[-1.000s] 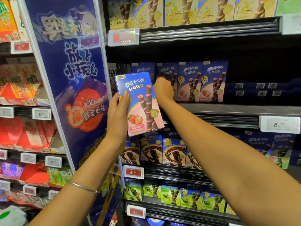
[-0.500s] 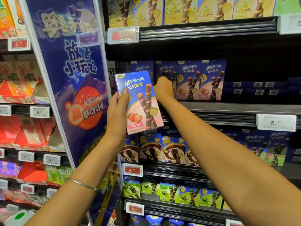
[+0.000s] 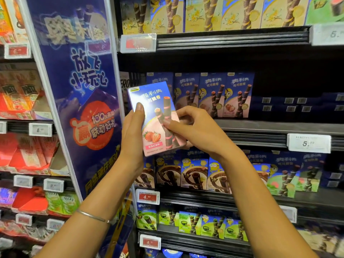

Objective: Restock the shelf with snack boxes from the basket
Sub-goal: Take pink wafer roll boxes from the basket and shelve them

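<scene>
Head: L hand (image 3: 133, 135) + R hand (image 3: 197, 133) grip snack box (image 3: 149, 101) nr shelf (image 3: 260, 125).

Held box (image 3: 155, 116): blue top, pink bottom, red strawberries, dark brown rolls with pink spiral stripes. Strawberry row (image 3: 212, 94) behind it: same blue over pink, yellow cartoon figures. Top row (image 3: 204, 13): blue and pale yellow, brown rolls. Chocolate row (image 3: 193, 174): blue with a brown swirl. Lowest row (image 3: 189, 223): blue and bright green. Side banner (image 3: 80, 81): deep blue, white lettering, orange-red badge. Cartons (image 3: 24, 153) far left: red. Price tag (image 3: 149, 196): red, white frame. Bracelet (image 3: 93, 216): silver.
</scene>
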Demonstrator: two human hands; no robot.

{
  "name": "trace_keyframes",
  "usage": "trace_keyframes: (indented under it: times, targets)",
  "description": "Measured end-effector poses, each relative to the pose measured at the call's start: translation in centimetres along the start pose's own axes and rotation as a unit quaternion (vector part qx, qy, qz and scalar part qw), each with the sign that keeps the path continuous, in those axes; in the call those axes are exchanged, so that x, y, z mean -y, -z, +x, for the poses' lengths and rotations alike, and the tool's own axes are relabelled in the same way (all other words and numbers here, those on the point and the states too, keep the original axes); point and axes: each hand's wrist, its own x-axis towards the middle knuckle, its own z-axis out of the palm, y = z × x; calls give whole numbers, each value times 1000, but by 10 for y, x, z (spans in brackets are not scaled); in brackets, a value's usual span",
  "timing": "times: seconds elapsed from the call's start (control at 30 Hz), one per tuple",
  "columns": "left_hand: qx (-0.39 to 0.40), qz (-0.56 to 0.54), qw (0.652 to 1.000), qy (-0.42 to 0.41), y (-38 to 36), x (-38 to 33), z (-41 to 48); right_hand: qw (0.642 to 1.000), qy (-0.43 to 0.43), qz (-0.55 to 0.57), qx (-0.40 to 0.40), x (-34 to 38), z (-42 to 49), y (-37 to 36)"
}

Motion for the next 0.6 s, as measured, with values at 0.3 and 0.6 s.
trace_keyframes:
  times: [0.3, 0.6]
  targets:
    - [-1, 68, 998, -9, -12, -3, 4, 996, -5, 90, -22, -3, -2, 17]
    - [-83, 70, 994, -17, 1, 11, 18, 970, -7, 174, -170, -14, 23, 56]
